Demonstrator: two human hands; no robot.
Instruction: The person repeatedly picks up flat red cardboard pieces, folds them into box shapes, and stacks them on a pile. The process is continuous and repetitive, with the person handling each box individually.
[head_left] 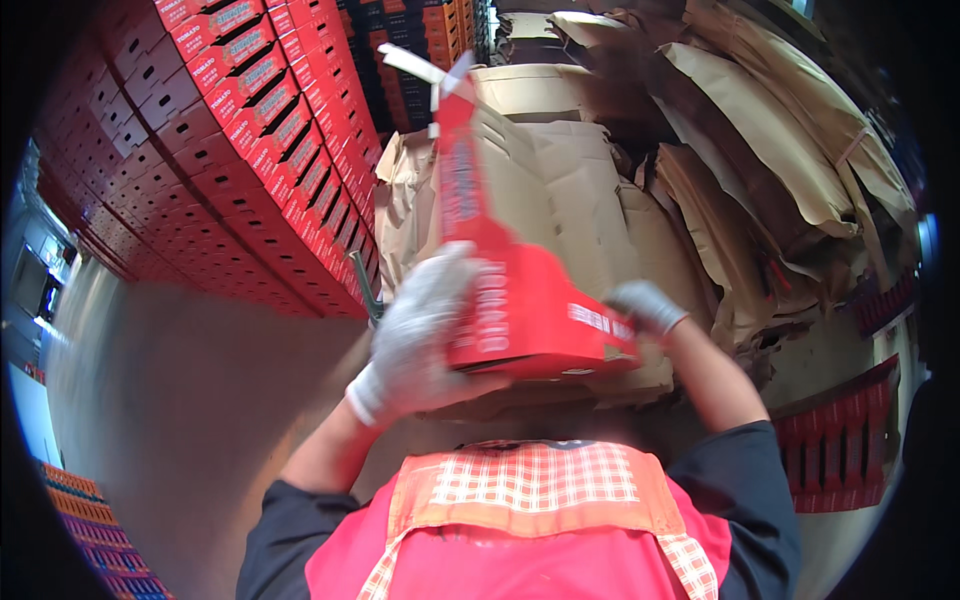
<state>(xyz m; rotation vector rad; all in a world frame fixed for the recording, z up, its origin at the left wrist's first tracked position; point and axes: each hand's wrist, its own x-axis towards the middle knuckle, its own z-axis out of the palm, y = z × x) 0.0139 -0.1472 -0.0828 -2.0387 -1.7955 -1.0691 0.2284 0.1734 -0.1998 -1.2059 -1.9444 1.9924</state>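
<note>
Red carton point(545, 308) sits between left hand point(420, 318) and right hand point(649, 307), both gloved, above brown cardboard point(575, 185). Left grips carton's left side; right, blurred, is at its right end; cannot tell its grip. Count: carton, one; hands, two; stacked red boxes point(250, 105), many.

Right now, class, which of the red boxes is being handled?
The box between the left hand and right hand, over the cardboard; those at the left stand in a tall stack, untouched.
</note>
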